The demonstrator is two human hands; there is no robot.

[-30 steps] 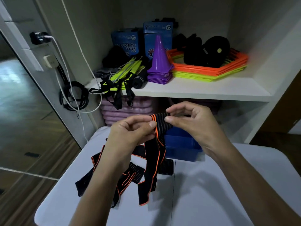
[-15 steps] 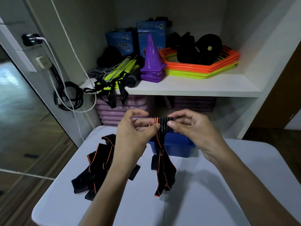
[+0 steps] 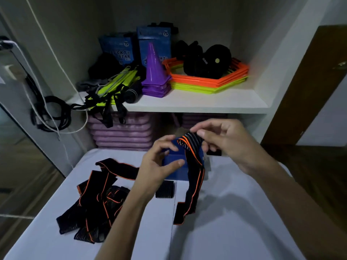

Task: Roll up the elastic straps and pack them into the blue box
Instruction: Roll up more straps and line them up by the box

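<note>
A black elastic strap with orange edging (image 3: 195, 177) hangs from my right hand (image 3: 225, 143), which pinches its partly rolled top end between thumb and fingers. The tail drops to the white table (image 3: 225, 231). My left hand (image 3: 161, 162) sits just left of the roll, fingers loosely curled and thumb out, with a gap between them. The blue box (image 3: 174, 169) stands behind both hands, mostly hidden by them. A tangled pile of more black and orange straps (image 3: 97, 199) lies on the table's left. A short black strap end (image 3: 164, 189) lies in front of the box.
The shelf behind the table carries purple cones (image 3: 155, 72), orange and yellow hexagon rings (image 3: 206, 81) and blue cartons (image 3: 118, 51). Purple mats (image 3: 120, 132) are stacked under it. Cables (image 3: 50, 113) hang on the left wall. A brown door (image 3: 309, 91) stands at right.
My left hand has come off the roll and opened beside it. My right hand keeps its pinch and has lifted the roll a little to the right. The strap's tail now reaches the table.
</note>
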